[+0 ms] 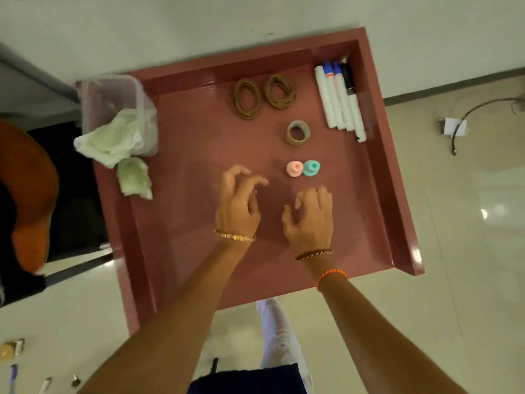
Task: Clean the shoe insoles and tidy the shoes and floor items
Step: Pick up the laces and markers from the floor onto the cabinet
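Observation:
A pink-brown tray table (181,228) fills the middle of the view. My left hand (238,203) hovers over its centre with fingers loosely curled and nothing in it. My right hand (311,217) hovers beside it, fingers also loosely curled and empty. Just beyond my right hand stand a pink spool (295,168) and a teal spool (311,168), side by side. Farther back lie a roll of brown tape (297,133), two bundles of brown rubber bands (262,95) and several markers (341,100) lined up along the right wall. No shoes or insoles are in view.
A clear plastic bin (113,109) lies tipped at the tray's left, crumpled pale green tissues (119,146) spilling from it. An orange chair (28,191) stands at the left. Small items (14,362) lie on the floor at bottom left; a cable (477,118) curves at right.

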